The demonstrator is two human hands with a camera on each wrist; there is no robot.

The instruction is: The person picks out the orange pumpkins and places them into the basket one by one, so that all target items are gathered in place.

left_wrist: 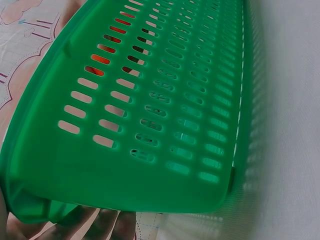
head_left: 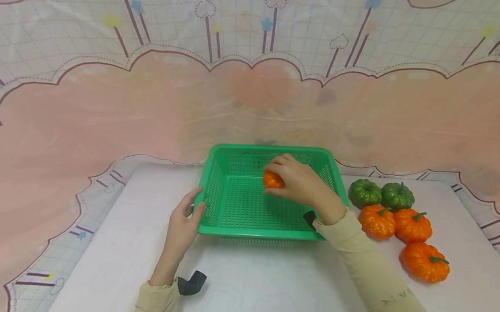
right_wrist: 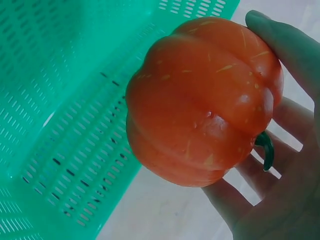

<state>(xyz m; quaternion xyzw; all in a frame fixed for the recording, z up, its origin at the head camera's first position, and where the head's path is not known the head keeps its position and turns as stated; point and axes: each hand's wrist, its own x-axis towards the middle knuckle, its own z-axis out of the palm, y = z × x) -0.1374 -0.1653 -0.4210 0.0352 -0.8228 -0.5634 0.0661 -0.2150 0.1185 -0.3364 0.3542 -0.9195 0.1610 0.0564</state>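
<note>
Over the right half of a green plastic basket [head_left: 266,234], my right hand [head_left: 293,178] holds a small orange pumpkin [head_left: 273,180]. In the right wrist view the pumpkin [right_wrist: 205,100] shows yellow flecks and a short green stem pointing toward the palm; thumb and fingers are spread round it. My left hand [head_left: 184,223] grips the basket's left rim, its fingers and thumb at the edge. The left wrist view has the fingers [left_wrist: 102,225] at the end wall, partly hidden by the basket, with orange showing through the slots.
Right of the basket lie two green pumpkins [head_left: 365,193] and three orange pumpkins [head_left: 425,263] on a white table [head_left: 263,290]. A patterned pink cloth [head_left: 158,107] hangs behind and spreads past the table's sides. A dark wrist piece [head_left: 192,283] sits by my left sleeve.
</note>
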